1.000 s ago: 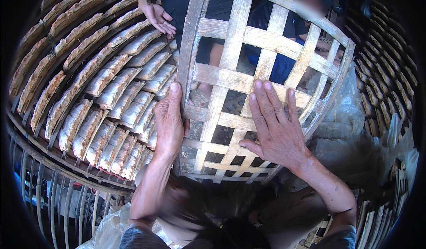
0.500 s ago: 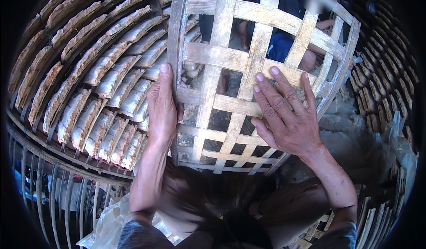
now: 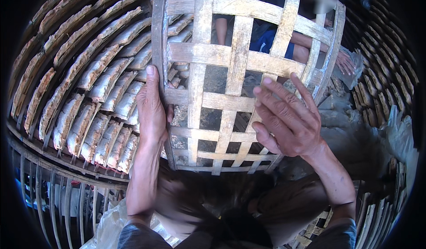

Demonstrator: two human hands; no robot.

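A woven lattice panel of flat, pale bamboo-like strips in a dark wooden frame stands tilted in front of me. My left hand grips its left frame bar, thumb up along the outside and the other fingers mostly hidden behind. Over the panel's lower right part is my right hand, open, its fingers stretched out and slightly apart. Whether those fingertips touch the strips, I cannot tell. Left of the panel lie overlapping rows of whitish slabs with rough brown edges.
Through and beyond the lattice another person sits in blue shorts, with a hand beside the panel's right edge. More slab rows stand at the right. Clear plastic sheeting hangs there. A slatted wooden stand is at the lower left.
The panel has shifted a little left, my left hand moving with it. My right fingers have bent slightly and drawn lower on the lattice. The other person's hand has come into view at right.
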